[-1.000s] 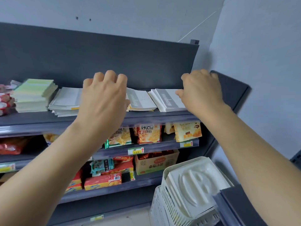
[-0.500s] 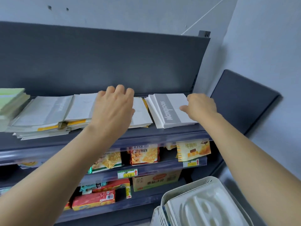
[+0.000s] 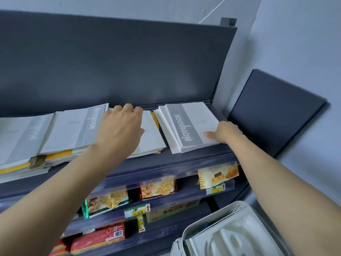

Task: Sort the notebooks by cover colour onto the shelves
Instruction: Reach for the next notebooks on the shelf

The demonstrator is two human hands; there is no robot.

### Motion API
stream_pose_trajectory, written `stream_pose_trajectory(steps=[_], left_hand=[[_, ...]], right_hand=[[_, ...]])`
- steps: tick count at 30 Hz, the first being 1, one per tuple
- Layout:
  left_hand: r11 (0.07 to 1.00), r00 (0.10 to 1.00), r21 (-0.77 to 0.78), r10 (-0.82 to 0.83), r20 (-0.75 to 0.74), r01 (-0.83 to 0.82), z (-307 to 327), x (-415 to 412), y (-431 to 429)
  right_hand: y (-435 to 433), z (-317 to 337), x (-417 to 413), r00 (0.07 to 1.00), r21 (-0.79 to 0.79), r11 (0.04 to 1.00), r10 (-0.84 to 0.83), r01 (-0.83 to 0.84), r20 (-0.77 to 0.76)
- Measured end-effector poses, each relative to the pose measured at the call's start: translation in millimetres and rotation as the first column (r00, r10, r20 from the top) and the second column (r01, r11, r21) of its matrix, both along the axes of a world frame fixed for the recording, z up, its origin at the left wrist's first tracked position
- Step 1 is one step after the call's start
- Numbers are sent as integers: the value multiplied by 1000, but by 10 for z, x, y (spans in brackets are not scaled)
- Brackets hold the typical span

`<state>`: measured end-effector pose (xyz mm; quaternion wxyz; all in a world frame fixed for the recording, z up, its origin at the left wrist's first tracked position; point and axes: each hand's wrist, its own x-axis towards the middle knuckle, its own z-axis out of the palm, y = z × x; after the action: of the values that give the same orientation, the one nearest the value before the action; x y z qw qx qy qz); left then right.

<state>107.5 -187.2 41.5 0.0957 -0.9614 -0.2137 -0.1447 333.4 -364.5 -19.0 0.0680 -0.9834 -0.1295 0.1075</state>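
notebook stacks (image 3: 190,126) in a row on top shelf (image 3: 166,163), snack packs (image 3: 157,187) on shelves (image 3: 184,197) below, basket (image 3: 208,218) btm right

Both bare forearms reach from the near edge toward the far side. The left hand (image 3: 121,130) lies palm-down, fingers bent, tips hidden. The right hand (image 3: 226,133) pinches the near right corner of a grey-banded white paper notebook stack (image 3: 186,126), thumb on top.

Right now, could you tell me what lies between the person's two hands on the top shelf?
Head view: the middle pile's white cover, a yellow cover edge, then the grey-banded Notebook stack that the right hand holds.
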Motion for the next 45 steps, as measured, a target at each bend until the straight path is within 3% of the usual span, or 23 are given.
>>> stream_pose_trajectory(steps=[7, 12, 18, 22, 26, 33, 45], left_hand=[[997, 998, -81, 12, -68, -18, -153, 159, 68], [995, 999, -98, -22, -43, 18, -223, 217, 51], [990, 999, -140, 5, -47, -12, -298, 249, 97], [968, 985, -198, 136, -110, -156, -429, 247, 239], [896, 943, -308, 266, -201, -319, -554, 231, 413], [817, 895, -372, 366, -255, -440, -700, 320, 490], [788, 895, -424, 390, -215, -445, -712, 346, 505]], right_hand=[[70, -74, 170, 1000, 30, 1000, 3, -2, -31], [173, -27, 52, 978, 18, 994, -107, 105, 178], [128, 84, 52, 970, 344, 939, -112, 32, 216], [112, 260, 29, 979, 640, 767, -100, -39, 180], [159, 370, -27, 982, 772, 632, -87, -75, 166], [252, 436, -100, 979, 784, 611, -70, -110, 192], [274, 454, -220, 980, 759, 639, -34, -130, 196]])
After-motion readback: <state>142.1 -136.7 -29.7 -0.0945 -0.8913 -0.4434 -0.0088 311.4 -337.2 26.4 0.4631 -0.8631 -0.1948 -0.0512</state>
